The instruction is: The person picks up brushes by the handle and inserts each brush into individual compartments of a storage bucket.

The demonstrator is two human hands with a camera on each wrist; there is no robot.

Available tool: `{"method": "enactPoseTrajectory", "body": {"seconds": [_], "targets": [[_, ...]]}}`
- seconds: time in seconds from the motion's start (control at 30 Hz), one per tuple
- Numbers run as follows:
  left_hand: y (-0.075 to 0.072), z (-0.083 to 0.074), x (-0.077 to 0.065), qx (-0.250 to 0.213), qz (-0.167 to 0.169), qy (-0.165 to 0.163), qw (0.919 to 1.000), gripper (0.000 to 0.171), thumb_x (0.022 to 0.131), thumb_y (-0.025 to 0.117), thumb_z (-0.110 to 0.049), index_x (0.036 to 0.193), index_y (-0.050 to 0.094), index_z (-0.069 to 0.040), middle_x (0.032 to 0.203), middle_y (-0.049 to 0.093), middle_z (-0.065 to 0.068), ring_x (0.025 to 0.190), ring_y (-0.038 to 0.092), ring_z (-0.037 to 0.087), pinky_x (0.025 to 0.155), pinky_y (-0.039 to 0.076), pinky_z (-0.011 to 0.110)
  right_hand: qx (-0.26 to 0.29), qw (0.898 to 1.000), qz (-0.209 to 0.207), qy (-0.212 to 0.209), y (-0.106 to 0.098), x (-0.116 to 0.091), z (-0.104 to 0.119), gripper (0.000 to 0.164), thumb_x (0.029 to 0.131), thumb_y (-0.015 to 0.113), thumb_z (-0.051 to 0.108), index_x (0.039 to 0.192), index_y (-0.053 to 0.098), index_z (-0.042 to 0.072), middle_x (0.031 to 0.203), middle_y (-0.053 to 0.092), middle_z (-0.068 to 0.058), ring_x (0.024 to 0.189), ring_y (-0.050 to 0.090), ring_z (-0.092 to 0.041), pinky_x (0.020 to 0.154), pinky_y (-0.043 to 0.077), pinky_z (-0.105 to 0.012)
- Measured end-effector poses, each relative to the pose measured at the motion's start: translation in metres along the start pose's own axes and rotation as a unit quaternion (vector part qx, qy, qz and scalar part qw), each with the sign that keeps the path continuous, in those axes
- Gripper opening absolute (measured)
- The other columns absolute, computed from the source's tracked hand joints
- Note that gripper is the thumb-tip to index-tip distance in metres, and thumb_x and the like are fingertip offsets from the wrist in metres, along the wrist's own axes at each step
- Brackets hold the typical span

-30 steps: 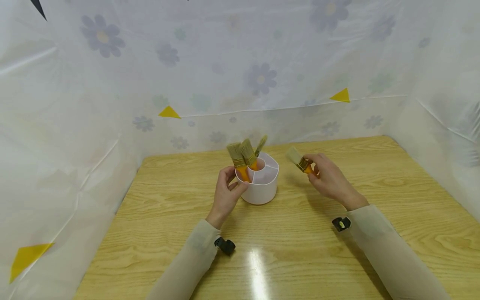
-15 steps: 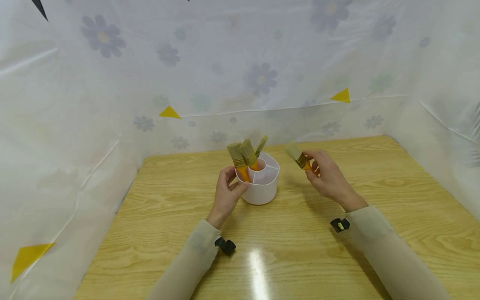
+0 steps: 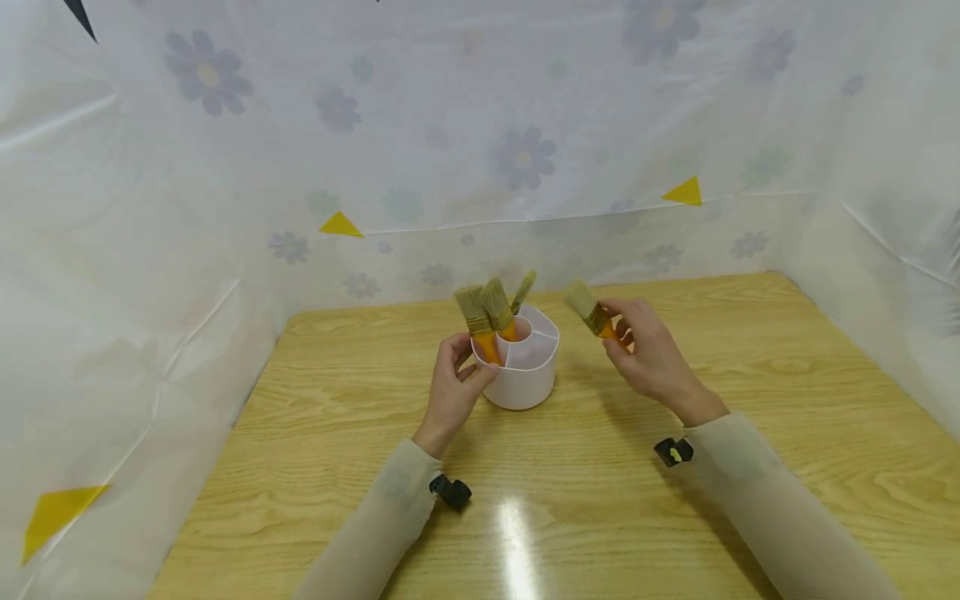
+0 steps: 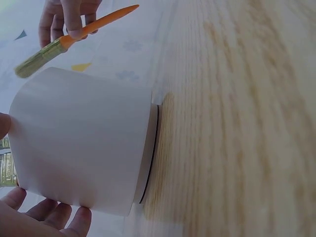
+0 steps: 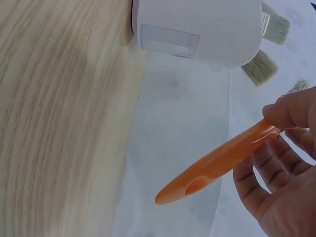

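Note:
A white round holder (image 3: 519, 389) with inner compartments stands on the table. My left hand (image 3: 447, 387) holds it at its left side, thumb at the rim and fingers along the wall. Three paintbrushes stand bristles up in the holder: one in the left compartment (image 3: 472, 308), one in the central cup (image 3: 497, 302), and a narrower-looking one (image 3: 523, 290) at the back. To the right of the holder, my right hand (image 3: 651, 354) pinches another paintbrush (image 3: 581, 302) near its ferrule, above the table. Its orange handle (image 5: 217, 158) slants down in the right wrist view.
The wooden table (image 3: 337, 433) spreads around the holder. Behind it hangs a pale flower-patterned plastic sheet (image 3: 442, 125), with more sheeting at both sides. Yellow triangles (image 3: 682, 192) mark the sheet. A clear label patch (image 5: 170, 40) sits on the holder's wall.
My right hand has shifted slightly left and up, bringing its paintbrush closer to the holder. The left hand and the holder have stayed in place.

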State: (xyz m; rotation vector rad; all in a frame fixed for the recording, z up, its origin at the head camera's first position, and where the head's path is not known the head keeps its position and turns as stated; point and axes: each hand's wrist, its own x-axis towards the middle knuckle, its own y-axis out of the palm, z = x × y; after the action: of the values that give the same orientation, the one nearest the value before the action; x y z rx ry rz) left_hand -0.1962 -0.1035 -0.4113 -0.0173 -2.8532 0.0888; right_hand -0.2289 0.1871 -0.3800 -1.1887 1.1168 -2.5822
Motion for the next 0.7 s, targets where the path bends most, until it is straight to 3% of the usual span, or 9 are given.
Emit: {"method": "enactPoseTrajectory", "body": {"seconds": [0.2,0.4,0.7], "targets": [[-0.002,0.0,0.0,0.0,0.0,-0.001,1.0,0.054,0.087,0.068,-0.007,0.132,0.038,-0.004,0.139,0.042,0.012,0.131,0.04,0.024,0.107,0.033,0.049,0.01,1.0,-0.015,-0.018,0.003,0.004,0.006,0.053,0.081,0.064,-0.01,0.131,0.049,0.0,0.106,0.053,-0.013,0.081,0.049,-0.02,0.062,0.049,-0.038],[-0.004,-0.001,0.0,-0.01,0.01,-0.001,0.9999,0.056,0.088,0.065,-0.003,0.135,0.035,0.001,0.142,0.038,0.019,0.134,0.035,0.031,0.108,0.03,0.052,0.036,0.999,-0.021,-0.033,0.007,0.009,0.013,0.053,0.08,0.064,-0.013,0.129,0.05,-0.001,0.108,0.054,-0.015,0.081,0.05,-0.021,0.062,0.048,-0.035],[-0.003,-0.032,-0.009,-0.007,0.027,0.001,0.9996,0.056,0.088,0.062,0.003,0.134,0.032,0.011,0.141,0.036,0.027,0.134,0.034,0.039,0.107,0.028,0.057,0.051,0.997,-0.021,-0.044,0.012,0.015,0.026,0.055,0.08,0.065,-0.011,0.132,0.05,0.001,0.11,0.054,-0.013,0.083,0.05,-0.02,0.064,0.048,-0.033]]}}
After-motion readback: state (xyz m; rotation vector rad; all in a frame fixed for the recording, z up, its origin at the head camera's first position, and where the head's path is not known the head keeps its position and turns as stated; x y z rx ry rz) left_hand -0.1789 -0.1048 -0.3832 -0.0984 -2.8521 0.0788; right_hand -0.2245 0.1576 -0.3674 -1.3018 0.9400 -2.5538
